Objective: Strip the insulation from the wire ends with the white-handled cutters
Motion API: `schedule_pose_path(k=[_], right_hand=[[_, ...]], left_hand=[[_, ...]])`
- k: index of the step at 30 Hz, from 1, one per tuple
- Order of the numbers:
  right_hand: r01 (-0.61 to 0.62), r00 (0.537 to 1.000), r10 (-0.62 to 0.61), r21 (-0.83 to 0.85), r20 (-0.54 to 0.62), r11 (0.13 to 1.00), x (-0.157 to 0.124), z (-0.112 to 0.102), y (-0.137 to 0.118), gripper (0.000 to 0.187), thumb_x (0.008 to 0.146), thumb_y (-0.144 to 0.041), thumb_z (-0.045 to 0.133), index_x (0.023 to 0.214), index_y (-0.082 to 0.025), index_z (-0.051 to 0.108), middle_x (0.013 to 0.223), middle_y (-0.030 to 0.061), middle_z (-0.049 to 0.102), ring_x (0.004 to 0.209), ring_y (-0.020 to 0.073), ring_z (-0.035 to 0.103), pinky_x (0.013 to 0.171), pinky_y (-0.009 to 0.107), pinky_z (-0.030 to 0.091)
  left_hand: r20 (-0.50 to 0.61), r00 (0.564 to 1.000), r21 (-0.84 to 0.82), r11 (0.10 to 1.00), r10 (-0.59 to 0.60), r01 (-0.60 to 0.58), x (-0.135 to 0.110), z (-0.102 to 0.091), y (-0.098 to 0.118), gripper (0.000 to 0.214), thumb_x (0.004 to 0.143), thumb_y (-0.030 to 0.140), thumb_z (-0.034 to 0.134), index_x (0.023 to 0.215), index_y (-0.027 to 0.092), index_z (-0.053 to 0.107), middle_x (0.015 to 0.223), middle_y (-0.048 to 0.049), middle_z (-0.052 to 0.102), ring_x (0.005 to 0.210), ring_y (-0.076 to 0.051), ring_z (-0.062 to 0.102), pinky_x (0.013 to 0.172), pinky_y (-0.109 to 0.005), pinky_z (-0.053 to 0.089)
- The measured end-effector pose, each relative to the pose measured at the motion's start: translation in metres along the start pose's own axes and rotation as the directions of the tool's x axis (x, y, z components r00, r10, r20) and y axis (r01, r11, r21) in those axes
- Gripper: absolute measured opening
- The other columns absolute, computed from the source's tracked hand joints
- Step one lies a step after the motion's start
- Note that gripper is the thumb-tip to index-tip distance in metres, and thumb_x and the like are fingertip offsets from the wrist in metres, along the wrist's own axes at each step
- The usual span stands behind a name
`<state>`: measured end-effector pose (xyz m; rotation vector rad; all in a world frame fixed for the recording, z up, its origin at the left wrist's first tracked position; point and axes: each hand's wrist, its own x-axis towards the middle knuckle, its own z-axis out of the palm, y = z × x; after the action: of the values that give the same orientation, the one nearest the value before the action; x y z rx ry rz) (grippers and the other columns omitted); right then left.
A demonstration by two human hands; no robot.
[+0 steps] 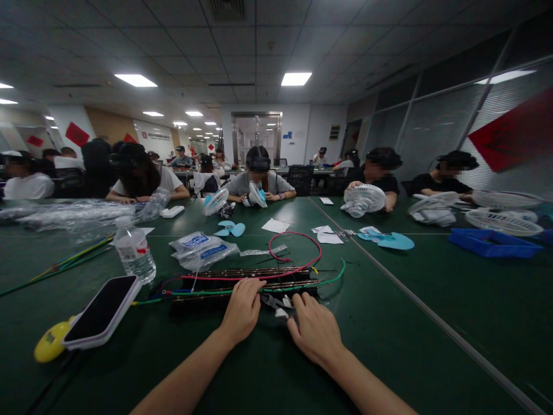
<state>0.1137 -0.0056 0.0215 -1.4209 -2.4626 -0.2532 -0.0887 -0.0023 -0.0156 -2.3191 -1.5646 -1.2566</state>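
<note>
A black frame (pixel 199 306) with copper-coloured strips lies in front of me, and a red wire (pixel 242 278) and a green wire (pixel 298 286) run along it. My left hand (pixel 242 311) is closed over its near side, its fingers around the green wire; the fingertips are partly hidden. On the right, my right hand (pixel 317 325) curls around the handles of small pliers (pixel 271 301), whose jaws point left toward my left hand. Small white scraps (pixel 280 313) lie beside the pliers. The red wire loops up beyond the frame.
To the left are a phone (pixel 101 311) on a yellow object (pixel 52 341), a water bottle (pixel 135 253) and plastic bags (pixel 205 251). Blue fan blades (pixel 230 229), papers (pixel 276 225) and a blue tray (pixel 492 243) lie farther off. Other people sit across the table with fan parts.
</note>
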Motion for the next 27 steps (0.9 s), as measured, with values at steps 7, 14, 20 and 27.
schedule_pose_path(k=[7, 14, 20, 27], right_hand=[[-0.057, 0.998, 0.057, -0.033, -0.009, 0.998, 0.007, -0.004, -0.001, 0.02, 0.079, -0.033, 0.046, 0.094, -0.019, 0.049, 0.094, 0.006, 0.053, 0.085, 0.0198, 0.051, 0.068, 0.029, 0.032], [-0.038, 0.999, 0.037, -0.036, -0.025, 0.999, 0.009, -0.002, -0.005, 0.017, 0.078, -0.031, 0.047, 0.091, -0.02, 0.049, 0.092, 0.0056, 0.053, 0.084, 0.0202, 0.051, 0.068, 0.03, 0.031], [-0.043, 0.997, 0.041, -0.032, -0.066, 0.999, 0.009, 0.005, -0.005, 0.016, 0.079, -0.03, 0.047, 0.091, -0.02, 0.049, 0.092, 0.005, 0.053, 0.084, 0.0208, 0.05, 0.069, 0.031, 0.031], [-0.052, 0.996, 0.05, -0.031, -0.069, 0.998, 0.009, 0.01, -0.005, 0.015, 0.079, -0.03, 0.047, 0.091, -0.02, 0.048, 0.091, 0.005, 0.052, 0.084, 0.0197, 0.049, 0.068, 0.029, 0.03]], left_hand=[[0.024, 1.0, 0.007, 1.0, -0.01, 0.01, 0.0, 0.001, -0.001, 0.039, 0.084, 0.009, 0.039, 0.119, 0.02, 0.051, 0.115, -0.0075, 0.058, 0.112, -0.022, 0.048, 0.101, -0.046, 0.034], [0.024, 1.0, 0.008, 1.0, -0.006, 0.006, -0.002, 0.002, -0.002, 0.038, 0.083, 0.009, 0.04, 0.117, 0.021, 0.052, 0.115, -0.0073, 0.059, 0.112, -0.022, 0.048, 0.1, -0.046, 0.034], [0.027, 1.0, 0.011, 1.0, 0.002, -0.003, -0.001, 0.002, 0.0, 0.037, 0.083, 0.01, 0.042, 0.116, 0.021, 0.053, 0.114, -0.0067, 0.059, 0.111, -0.023, 0.049, 0.1, -0.046, 0.034], [0.024, 1.0, 0.011, 1.0, 0.011, -0.011, 0.0, 0.001, 0.0, 0.037, 0.083, 0.011, 0.041, 0.116, 0.021, 0.053, 0.112, -0.0071, 0.06, 0.11, -0.023, 0.051, 0.099, -0.047, 0.035]])
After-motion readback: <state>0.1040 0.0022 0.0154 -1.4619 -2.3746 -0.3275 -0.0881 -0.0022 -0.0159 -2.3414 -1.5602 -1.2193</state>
